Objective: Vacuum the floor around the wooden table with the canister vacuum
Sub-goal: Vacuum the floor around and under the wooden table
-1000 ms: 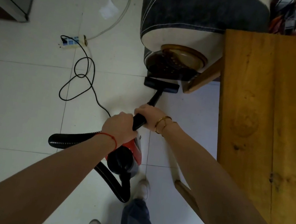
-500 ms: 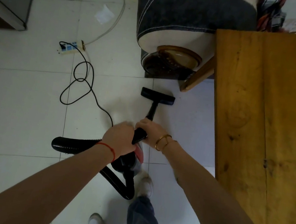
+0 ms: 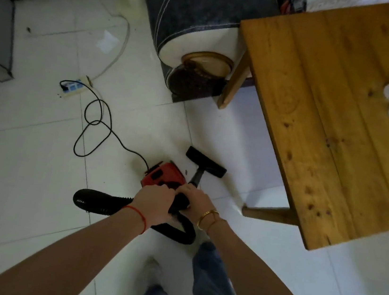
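Both the left hand [image 3: 156, 200] and the right hand [image 3: 194, 200] gripped the black wand [image 3: 196, 176]. Its floor nozzle [image 3: 206, 161] lay on the tiles beside the counter [image 3: 328, 120], close to the red canister vacuum [image 3: 163, 175]. The sweeping step seemed underway; next, the nozzle probably needed a push toward the counter leg [image 3: 266, 212].

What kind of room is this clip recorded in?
Probably a home living room: a white tiled floor, an upholstered sofa arm beside a wooden table, and a power strip on the floor.
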Tool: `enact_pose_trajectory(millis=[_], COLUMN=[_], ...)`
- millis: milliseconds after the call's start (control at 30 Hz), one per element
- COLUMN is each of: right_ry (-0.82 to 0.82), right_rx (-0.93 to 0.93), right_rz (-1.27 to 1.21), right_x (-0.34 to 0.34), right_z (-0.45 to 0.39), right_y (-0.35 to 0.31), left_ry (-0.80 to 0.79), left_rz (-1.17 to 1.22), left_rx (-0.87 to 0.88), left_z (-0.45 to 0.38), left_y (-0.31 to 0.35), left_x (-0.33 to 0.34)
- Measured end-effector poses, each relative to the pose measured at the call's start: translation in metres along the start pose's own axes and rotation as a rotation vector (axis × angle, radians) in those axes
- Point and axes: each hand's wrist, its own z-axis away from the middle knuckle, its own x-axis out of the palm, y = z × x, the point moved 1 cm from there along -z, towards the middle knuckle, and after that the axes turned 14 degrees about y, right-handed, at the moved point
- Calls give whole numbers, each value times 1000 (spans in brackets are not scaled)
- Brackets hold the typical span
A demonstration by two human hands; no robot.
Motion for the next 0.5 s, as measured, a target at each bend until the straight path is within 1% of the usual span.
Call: enact_pose_trajectory(millis=[133,267,500], right_ry=[99,160,251], right_rx=[82,165,324], right_rz=[-62,-93,-159], right_x=[31,55,75], right_z=[46,85,145], right_y=[-5,-14,-23], left_ry=[-14,-26,-31], left_rz=[-69,-138,-196], left_rx=[102,201,346], left_z=[33,60,94], left_y=[8,14,35], left_x=[18,32,47])
